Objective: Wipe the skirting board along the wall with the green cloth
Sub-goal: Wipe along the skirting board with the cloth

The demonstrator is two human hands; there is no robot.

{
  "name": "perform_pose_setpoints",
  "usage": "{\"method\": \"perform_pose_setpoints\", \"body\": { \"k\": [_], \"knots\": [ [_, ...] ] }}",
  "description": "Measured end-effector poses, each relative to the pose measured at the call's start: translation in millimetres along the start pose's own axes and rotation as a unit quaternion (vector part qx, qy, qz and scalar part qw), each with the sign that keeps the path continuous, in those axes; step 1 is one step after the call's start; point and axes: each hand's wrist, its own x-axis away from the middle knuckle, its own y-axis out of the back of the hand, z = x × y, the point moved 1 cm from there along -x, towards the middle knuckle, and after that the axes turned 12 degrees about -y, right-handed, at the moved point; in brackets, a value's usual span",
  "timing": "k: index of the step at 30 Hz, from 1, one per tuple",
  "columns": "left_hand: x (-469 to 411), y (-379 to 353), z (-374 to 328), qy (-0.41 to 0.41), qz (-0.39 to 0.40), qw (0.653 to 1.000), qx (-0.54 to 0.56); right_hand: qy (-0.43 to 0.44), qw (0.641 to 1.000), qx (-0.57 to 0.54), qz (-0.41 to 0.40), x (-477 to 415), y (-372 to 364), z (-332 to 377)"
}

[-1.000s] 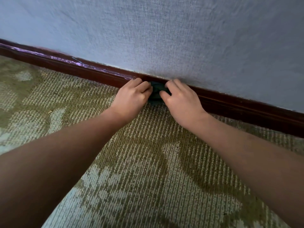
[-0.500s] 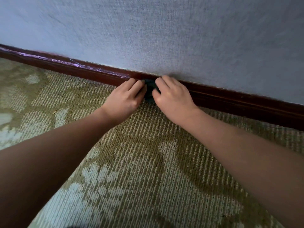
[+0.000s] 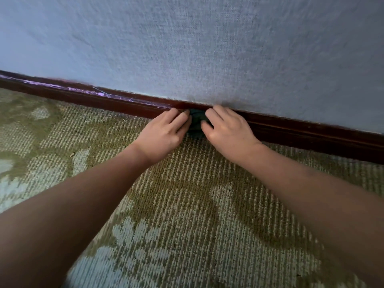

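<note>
A dark red-brown skirting board (image 3: 311, 136) runs along the foot of the wall, sloping down to the right. A bunched dark green cloth (image 3: 196, 121) lies against the board at its middle, mostly hidden between my hands. My left hand (image 3: 162, 136) grips the cloth's left side with curled fingers. My right hand (image 3: 226, 132) grips its right side, fingertips up at the board's top edge. Both forearms reach in from the bottom corners.
A pale blue-grey textured wall (image 3: 207, 48) fills the upper half. Olive and pale patterned carpet (image 3: 187, 225) covers the floor. A purple sheen marks the board's top edge at the left (image 3: 83, 93). A small crumb lies on the carpet (image 3: 72, 154).
Both hands have kept hold of the cloth against the board. Along the board they slid a little to the left, then back to the right.
</note>
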Motion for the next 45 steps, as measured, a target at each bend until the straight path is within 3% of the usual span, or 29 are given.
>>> {"method": "perform_pose_setpoints", "body": {
  "k": [7,16,20,32,39,45],
  "knots": [
    [1.0,-9.0,-4.0,0.055,-0.065,0.994,0.064,-0.001,1.0,0.027,0.012,-4.1,2.0,1.9],
    [2.7,-18.9,31.5,-0.123,-0.13,0.983,0.027,-0.006,0.999,0.032,0.024,-7.1,6.9,3.9],
    [4.8,-24.3,39.0,-0.162,-0.151,0.975,0.019,-0.032,0.998,0.037,0.025,-8.9,4.9,10.4],
    [18.4,-19.1,55.2,-0.195,-0.105,0.975,0.023,-0.138,0.988,0.046,0.049,-26.0,2.1,42.3],
    [53.7,-20.2,90.9,-0.178,-0.05,0.983,0.004,-0.111,0.993,0.038,0.031,-54.0,-16.7,72.0],
    [59.8,-21.2,92.3,-0.158,-0.054,0.986,-0.003,-0.114,0.993,0.017,0.041,-55.6,-19.6,74.2]
  ]
}}
